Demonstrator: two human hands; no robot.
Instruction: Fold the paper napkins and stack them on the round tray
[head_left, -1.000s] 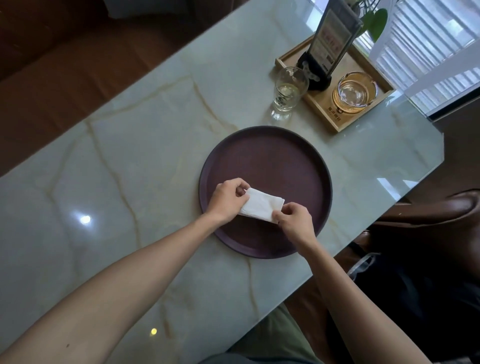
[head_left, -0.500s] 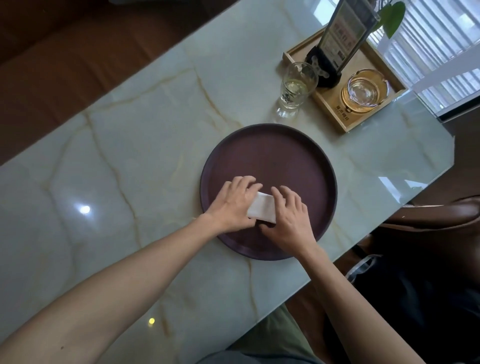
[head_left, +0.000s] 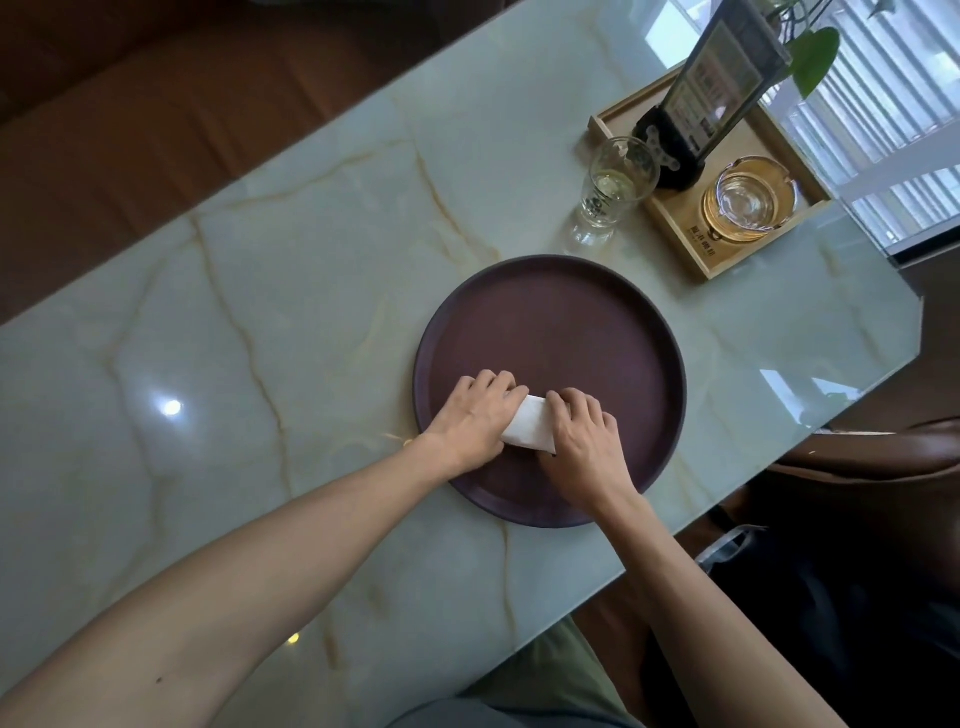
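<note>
A round dark brown tray (head_left: 550, 306) lies on the marble table. A small folded white paper napkin (head_left: 530, 430) rests on the tray's near half. My left hand (head_left: 475, 415) covers the napkin's left end, its fingers bent over the far edge. My right hand (head_left: 584, 436) covers the right end in the same way, fingers curled onto the paper. Only a narrow strip of napkin shows between the two hands.
A drinking glass (head_left: 615, 182) stands beyond the tray. Behind it a wooden tray (head_left: 727, 249) holds a glass ashtray (head_left: 748, 200) and a tilted menu stand (head_left: 711, 98). The table edge runs close on the right, beside a brown chair (head_left: 883, 452).
One second ago my hands pinched the napkin by its ends above the tray. They then lowered it and pressed it flat; now they sit closer together with fingers more bent.
</note>
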